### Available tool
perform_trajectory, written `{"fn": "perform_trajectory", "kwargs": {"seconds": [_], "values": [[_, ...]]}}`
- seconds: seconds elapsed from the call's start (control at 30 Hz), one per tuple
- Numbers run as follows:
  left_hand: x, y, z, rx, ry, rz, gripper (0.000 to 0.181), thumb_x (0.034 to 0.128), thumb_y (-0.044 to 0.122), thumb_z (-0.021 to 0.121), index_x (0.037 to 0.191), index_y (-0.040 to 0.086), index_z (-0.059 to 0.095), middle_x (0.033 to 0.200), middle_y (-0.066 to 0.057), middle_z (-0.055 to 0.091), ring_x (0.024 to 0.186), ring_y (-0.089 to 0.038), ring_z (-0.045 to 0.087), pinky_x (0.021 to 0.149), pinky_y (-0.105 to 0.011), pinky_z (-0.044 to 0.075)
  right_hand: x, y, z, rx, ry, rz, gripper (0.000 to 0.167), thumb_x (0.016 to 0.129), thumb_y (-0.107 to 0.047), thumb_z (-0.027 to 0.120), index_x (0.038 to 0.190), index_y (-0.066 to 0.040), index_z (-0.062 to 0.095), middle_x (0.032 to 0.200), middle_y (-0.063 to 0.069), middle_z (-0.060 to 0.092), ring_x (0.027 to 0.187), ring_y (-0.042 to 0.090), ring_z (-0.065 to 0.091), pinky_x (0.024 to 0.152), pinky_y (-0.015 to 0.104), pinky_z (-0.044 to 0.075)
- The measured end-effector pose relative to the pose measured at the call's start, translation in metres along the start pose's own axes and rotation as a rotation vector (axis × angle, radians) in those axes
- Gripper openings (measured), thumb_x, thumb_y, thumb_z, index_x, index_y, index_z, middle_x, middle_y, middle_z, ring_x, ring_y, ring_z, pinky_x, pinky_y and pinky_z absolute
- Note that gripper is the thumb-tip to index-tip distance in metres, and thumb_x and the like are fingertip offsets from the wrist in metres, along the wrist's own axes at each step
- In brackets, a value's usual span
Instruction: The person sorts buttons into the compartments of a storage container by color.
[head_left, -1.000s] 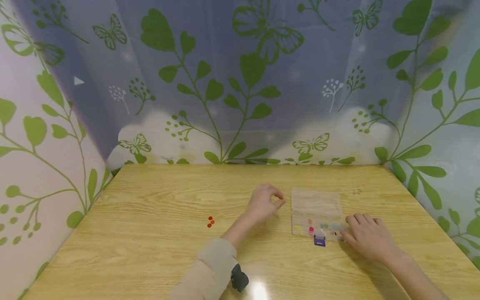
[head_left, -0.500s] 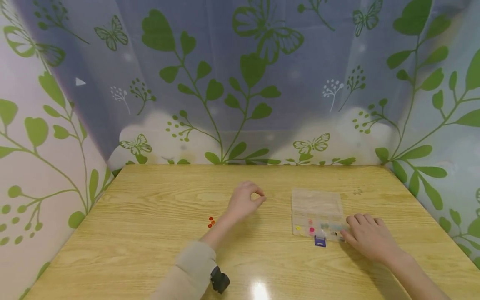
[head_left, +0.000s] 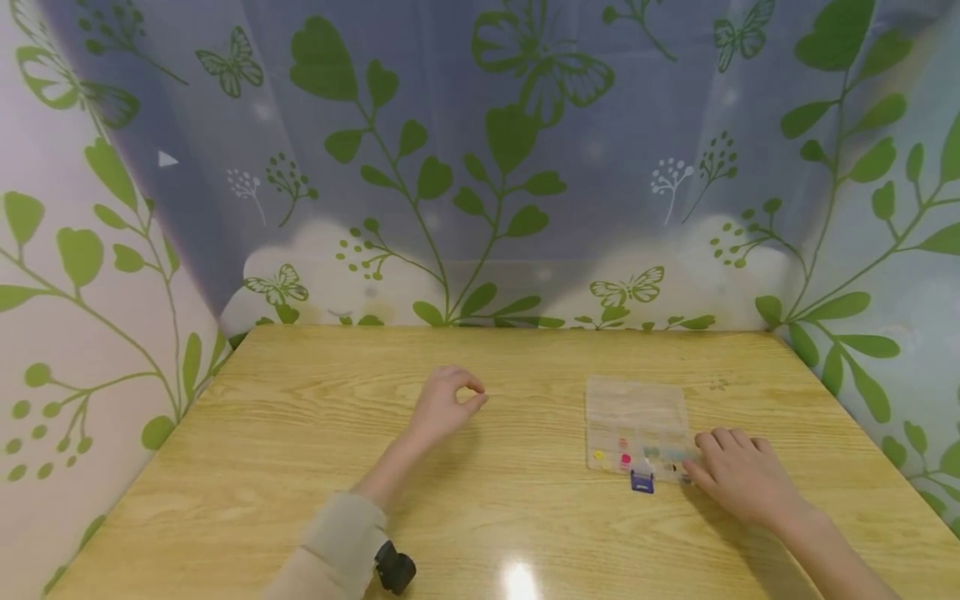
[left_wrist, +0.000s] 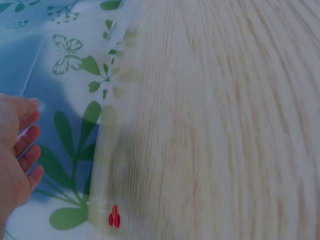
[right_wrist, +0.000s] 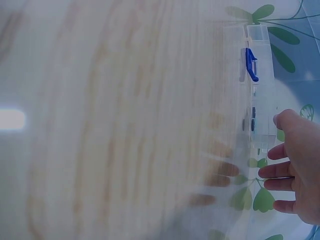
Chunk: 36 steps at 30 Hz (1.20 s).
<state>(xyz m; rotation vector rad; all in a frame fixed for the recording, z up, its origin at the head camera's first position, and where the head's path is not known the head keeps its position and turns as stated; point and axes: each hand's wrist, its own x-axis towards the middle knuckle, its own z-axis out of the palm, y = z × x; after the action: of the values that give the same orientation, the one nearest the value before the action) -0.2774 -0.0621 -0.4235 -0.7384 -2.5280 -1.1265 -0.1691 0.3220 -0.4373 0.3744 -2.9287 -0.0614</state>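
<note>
My left hand (head_left: 444,406) hovers over the middle of the table, thumb and forefinger curved toward each other. No object shows between them. Small red discs (left_wrist: 115,217) lie on the table in the left wrist view; the left arm hides them in the head view. To the right is a clear plastic compartment box (head_left: 636,406), its lid laid back. Yellow, pink and dark bits (head_left: 626,459) sit in its front compartments. My right hand (head_left: 742,471) is at the box's right side, fingers relaxed and thumb at its edge; contact is hard to tell.
A blue latch (head_left: 642,481) sticks out from the box's front edge. Small pale pieces (head_left: 720,382) lie behind the box to the right. Patterned cloth (head_left: 480,167) encloses the wooden table (head_left: 525,517) at the back and sides.
My left hand has moved left, away from the box, and its arm now covers the red discs in the head view. The right hand and box have stayed put.
</note>
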Motion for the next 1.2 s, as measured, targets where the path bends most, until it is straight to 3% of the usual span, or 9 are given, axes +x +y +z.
{"fn": "perform_trajectory", "kwargs": {"seconds": [0.4,0.67,0.87,1.2], "values": [[-0.014,-0.016,-0.020,0.035,0.018,-0.033,0.007,0.0818,0.013,0.070,0.086,0.007,0.068,0.096,-0.004,0.063,0.101,-0.028,0.051,0.089,-0.046,0.038,0.000,0.000,0.002,-0.001,0.016,0.006,0.036,0.091,-0.036,0.056,0.106,-0.003,0.056,0.104,0.015,0.057,0.100,0.038,0.052,0.075,0.055,0.040],[-0.024,-0.023,-0.029,0.069,-0.005,-0.094,0.008,0.0821,0.014,0.070,0.086,0.008,0.068,0.095,-0.004,0.062,0.102,-0.028,0.049,0.091,-0.046,0.037,0.000,-0.001,0.001,0.010,0.009,0.006,0.036,0.091,-0.036,0.057,0.107,-0.003,0.055,0.104,0.015,0.057,0.100,0.038,0.052,0.075,0.056,0.039],[-0.032,-0.032,-0.032,0.086,-0.006,-0.130,0.007,0.0816,0.014,0.070,0.086,0.008,0.069,0.096,-0.004,0.062,0.100,-0.027,0.049,0.089,-0.045,0.038,-0.002,-0.001,0.001,0.009,-0.009,0.012,0.037,0.091,-0.036,0.056,0.107,-0.003,0.055,0.105,0.015,0.057,0.101,0.038,0.051,0.075,0.057,0.039],[-0.045,-0.043,-0.034,0.036,-0.001,-0.164,0.006,0.0805,0.011,0.070,0.085,0.007,0.068,0.095,-0.005,0.062,0.098,-0.027,0.049,0.086,-0.046,0.038,0.001,0.000,0.001,0.017,-0.014,0.010,0.037,0.091,-0.036,0.056,0.108,-0.003,0.055,0.105,0.015,0.057,0.101,0.038,0.051,0.075,0.056,0.039]]}}
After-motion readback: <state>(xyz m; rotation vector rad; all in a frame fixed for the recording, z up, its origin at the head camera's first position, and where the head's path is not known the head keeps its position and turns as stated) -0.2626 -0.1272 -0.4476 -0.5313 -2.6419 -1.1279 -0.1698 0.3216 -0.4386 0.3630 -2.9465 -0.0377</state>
